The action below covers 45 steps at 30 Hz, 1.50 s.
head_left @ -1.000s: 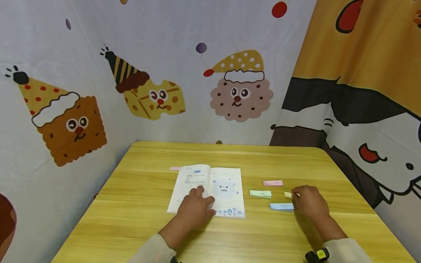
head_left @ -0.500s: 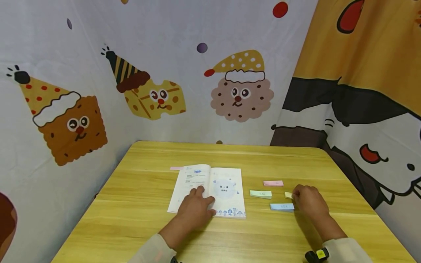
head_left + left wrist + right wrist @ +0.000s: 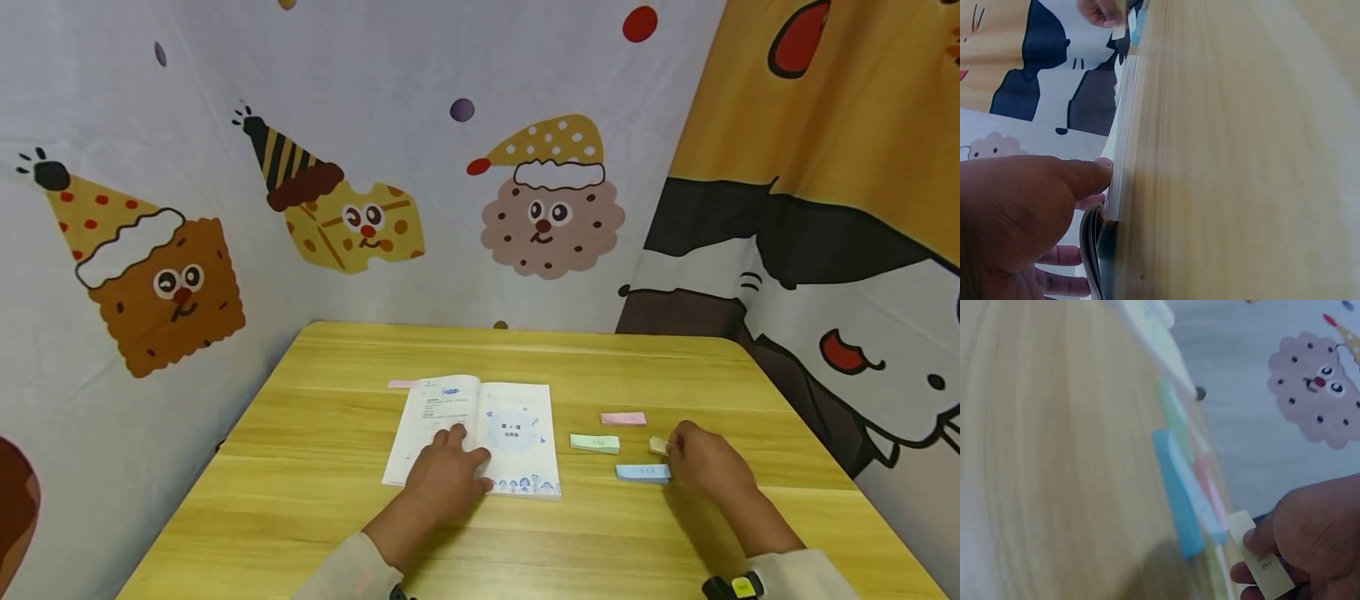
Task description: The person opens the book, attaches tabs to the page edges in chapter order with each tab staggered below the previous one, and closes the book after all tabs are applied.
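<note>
An open book [image 3: 517,400] with printed pages lies on the table. My left hand [image 3: 446,471] rests on its lower middle, fingers spread over the left page and the fold. In the left wrist view, the thumb of that hand [image 3: 1029,212] lies on the thick block of pages. To the right of the book, my right hand [image 3: 708,462] pinches a small yellow sticky note [image 3: 1262,559] between thumb and fingers. The right wrist view shows this note up off the table, with handwritten marks on it. Close below it, a yellow-green strip [image 3: 1217,575] is partly hidden.
Folded pads of sticky notes stand between the book and my right hand: pink [image 3: 623,419], green [image 3: 595,443] and blue [image 3: 642,473]. A pink tab [image 3: 401,384] sticks out at the book's upper left. Cartoon-printed cloth [image 3: 450,292] hangs behind the wooden table [image 3: 525,550].
My right hand has shifted slightly and its forearm has moved a little to the right. The yellow note in its fingers has tilted. My left hand stays on the book.
</note>
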Tool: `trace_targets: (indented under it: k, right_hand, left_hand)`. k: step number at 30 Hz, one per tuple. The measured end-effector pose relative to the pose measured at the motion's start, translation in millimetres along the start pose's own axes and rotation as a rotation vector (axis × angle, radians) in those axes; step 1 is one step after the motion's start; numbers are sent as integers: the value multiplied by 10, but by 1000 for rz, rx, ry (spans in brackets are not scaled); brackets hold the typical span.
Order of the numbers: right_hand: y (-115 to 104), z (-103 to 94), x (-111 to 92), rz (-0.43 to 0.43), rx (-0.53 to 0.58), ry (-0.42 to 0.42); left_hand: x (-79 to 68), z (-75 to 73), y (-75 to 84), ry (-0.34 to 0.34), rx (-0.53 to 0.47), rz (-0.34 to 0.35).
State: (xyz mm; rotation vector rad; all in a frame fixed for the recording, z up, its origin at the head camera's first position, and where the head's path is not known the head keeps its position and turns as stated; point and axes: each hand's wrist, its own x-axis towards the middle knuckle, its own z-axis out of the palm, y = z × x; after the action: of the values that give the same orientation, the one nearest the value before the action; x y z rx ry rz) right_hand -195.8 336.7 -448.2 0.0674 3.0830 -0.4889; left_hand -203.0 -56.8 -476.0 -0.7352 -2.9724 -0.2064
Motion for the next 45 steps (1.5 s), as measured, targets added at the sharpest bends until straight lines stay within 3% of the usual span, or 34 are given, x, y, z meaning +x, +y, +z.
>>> trace_targets:
  k: [8,13,20,29,35,45]
  right_hand:
    - [-345,-7,120,-114,127,118]
    - [-574,109,288,-174,177,109]
    - [-829,276,507,-151,285,18]
    - [-1056,452,740,-160,315,-25]
    - [-1191,551,872,-185,331,-12]
    - [-1251,721,1071,-152,306,23]
  left_hand:
    - [-12,-28,5,4,-2,-3]
    - [-14,-24,17,9,-13,-1]
    - [-11,-26,25,6,-17,-5]
    - [-6,-26,17,9,-7,-3]
    - [-1,-13,4,8,-3,-1]
    - [15,7,-5,-7,6,-8]
